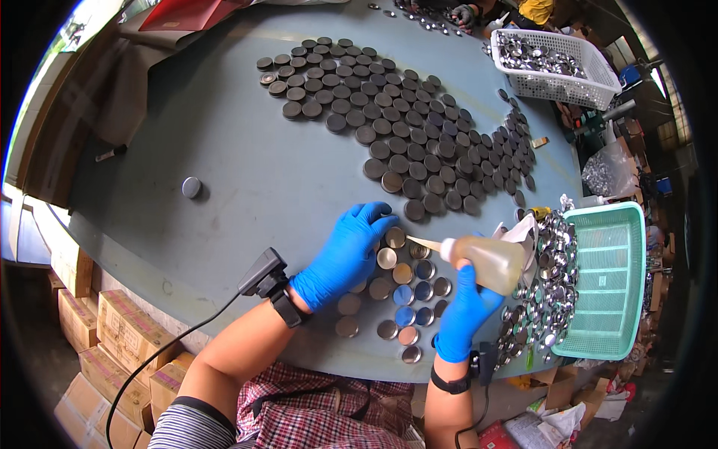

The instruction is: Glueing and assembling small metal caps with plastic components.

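My right hand [470, 310], in a blue glove, is wrapped round a squeeze bottle [490, 263] of yellowish liquid. The bottle is tilted, and its thin pale nozzle [424, 242] points left at a shallow round metal cap [395, 238]. My left hand [345, 258], gloved in blue as well, has its fingers bent together beside that cap. A dark edge shows at its fingertips; what they hold is unclear. Several open caps [404, 295] stand in loose rows between my hands, some silvery, some tan, some bluish inside.
Many dark round discs [396, 127] spread over the grey-blue table [224, 135]. At right, loose shiny caps [550, 277] lie beside a green basket [639, 284]. A white basket [598, 90] of metal parts stands farther back, near another person's gloved hand [464, 16]. A lone cap [191, 187] sits left.
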`<state>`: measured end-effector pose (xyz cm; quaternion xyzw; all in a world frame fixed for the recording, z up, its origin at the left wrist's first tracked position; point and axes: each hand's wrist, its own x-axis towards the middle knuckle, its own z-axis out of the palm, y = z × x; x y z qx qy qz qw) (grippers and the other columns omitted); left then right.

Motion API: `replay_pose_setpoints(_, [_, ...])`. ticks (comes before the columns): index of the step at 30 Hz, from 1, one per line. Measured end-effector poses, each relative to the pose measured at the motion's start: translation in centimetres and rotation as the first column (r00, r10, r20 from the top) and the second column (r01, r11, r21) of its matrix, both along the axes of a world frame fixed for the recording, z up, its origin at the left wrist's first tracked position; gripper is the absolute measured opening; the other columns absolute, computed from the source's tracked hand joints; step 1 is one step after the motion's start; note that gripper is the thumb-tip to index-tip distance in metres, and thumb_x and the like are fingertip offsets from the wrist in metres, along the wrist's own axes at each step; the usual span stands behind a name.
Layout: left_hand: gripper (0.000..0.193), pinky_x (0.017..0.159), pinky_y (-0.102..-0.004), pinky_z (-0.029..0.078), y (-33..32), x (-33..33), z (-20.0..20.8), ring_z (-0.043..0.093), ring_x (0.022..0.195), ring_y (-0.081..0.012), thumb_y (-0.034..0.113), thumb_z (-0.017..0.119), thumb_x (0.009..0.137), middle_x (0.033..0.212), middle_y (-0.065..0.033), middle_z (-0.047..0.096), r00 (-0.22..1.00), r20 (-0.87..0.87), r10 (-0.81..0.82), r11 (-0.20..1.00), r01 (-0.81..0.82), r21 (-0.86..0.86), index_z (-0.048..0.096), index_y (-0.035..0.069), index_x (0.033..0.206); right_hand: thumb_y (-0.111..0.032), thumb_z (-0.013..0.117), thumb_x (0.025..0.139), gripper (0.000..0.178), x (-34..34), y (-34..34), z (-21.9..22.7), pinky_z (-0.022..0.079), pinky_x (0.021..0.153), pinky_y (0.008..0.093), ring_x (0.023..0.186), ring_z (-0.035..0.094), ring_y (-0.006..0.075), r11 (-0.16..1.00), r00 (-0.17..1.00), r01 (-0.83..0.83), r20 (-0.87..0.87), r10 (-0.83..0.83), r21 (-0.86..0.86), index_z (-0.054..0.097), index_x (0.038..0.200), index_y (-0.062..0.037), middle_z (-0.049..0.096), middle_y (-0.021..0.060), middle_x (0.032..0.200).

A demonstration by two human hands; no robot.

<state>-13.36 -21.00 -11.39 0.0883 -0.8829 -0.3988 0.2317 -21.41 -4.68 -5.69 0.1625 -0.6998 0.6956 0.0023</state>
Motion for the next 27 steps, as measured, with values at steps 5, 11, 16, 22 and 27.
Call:
replay_pose_setpoints(5, [0.047, 0.09, -0.0414, 0.044, -0.1, 0.0, -0.1, 0.051, 0.104, -0.0373, -0.006, 0.054, 0.066, 0.116, -0.0169, 0.053, 1.0, -0.005, 0.022, 1.0, -0.022, 0.012, 0.058, 0.002, 0.112, -0.001, 0.073, 0.077, 0.043, 0.1, -1.7, -1.7, 0.048, 0.089, 0.0347, 0.102, 0.058, 0.0215, 0.999, 1.0, -0.02, -0.01, 0.02, 0.034, 0.054, 0.115, 0.0066, 0.06, 0.012, 0.111])
replay_pose_setpoints(11, [0.044, 0.09, -0.0412, 0.044, -0.1, 0.2, 0.0, 0.051, 0.104, -0.0363, -0.005, 0.055, 0.066, 0.116, -0.0159, 0.053, 1.0, -0.018, 0.019, 1.0, -0.02, -0.007, 0.058, 0.002, 0.11, -0.002, 0.074, 0.076, 0.04, -0.2, -1.2, -2.1, 0.048, 0.085, 0.0351, 0.096, 0.06, 0.0217, 0.986, 0.998, 0.033, -0.057, -0.024, 0.164, 0.056, 0.111, 0.0074, 0.062, 0.0133, 0.105])
replay_pose_setpoints(16, [0.044, 0.091, -0.0412, 0.043, 0.0, 0.0, -0.1, 0.05, 0.103, -0.0363, -0.005, 0.055, 0.066, 0.116, -0.0157, 0.053, 1.0, -0.003, 0.022, 1.0, -0.022, 0.0, 0.058, 0.002, 0.11, -0.005, 0.077, 0.074, 0.043, 0.3, -0.3, -3.0, 0.049, 0.082, 0.036, 0.092, 0.061, 0.0228, 0.962, 0.986, 0.047, -0.165, -0.003, 0.268, 0.056, 0.11, 0.0074, 0.063, 0.0137, 0.102])
replay_pose_setpoints(22, [0.045, 0.09, -0.0411, 0.043, -0.1, 0.0, -0.1, 0.05, 0.103, -0.0359, -0.005, 0.056, 0.065, 0.115, -0.0156, 0.053, 1.0, 0.013, 0.01, 1.0, -0.01, -0.004, 0.058, 0.002, 0.11, -0.007, 0.076, 0.076, 0.039, -1.0, -1.5, -2.7, 0.049, 0.079, 0.0353, 0.089, 0.061, 0.0229, 0.976, 0.983, 0.08, -0.177, -0.044, 0.202, 0.056, 0.107, 0.0069, 0.063, 0.0136, 0.1])
replay_pose_setpoints(27, [0.045, 0.09, -0.0409, 0.043, -0.1, 0.0, -0.2, 0.05, 0.103, -0.0357, -0.004, 0.056, 0.065, 0.114, -0.0154, 0.053, 0.999, 0.028, 0.023, 1.0, -0.022, -0.015, 0.058, 0.001, 0.11, -0.005, 0.076, 0.076, 0.037, -0.5, -0.3, -3.2, 0.049, 0.079, 0.035, 0.087, 0.061, 0.0233, 0.965, 0.985, 0.068, -0.171, -0.025, 0.252, 0.057, 0.105, 0.0067, 0.063, 0.0128, 0.1])
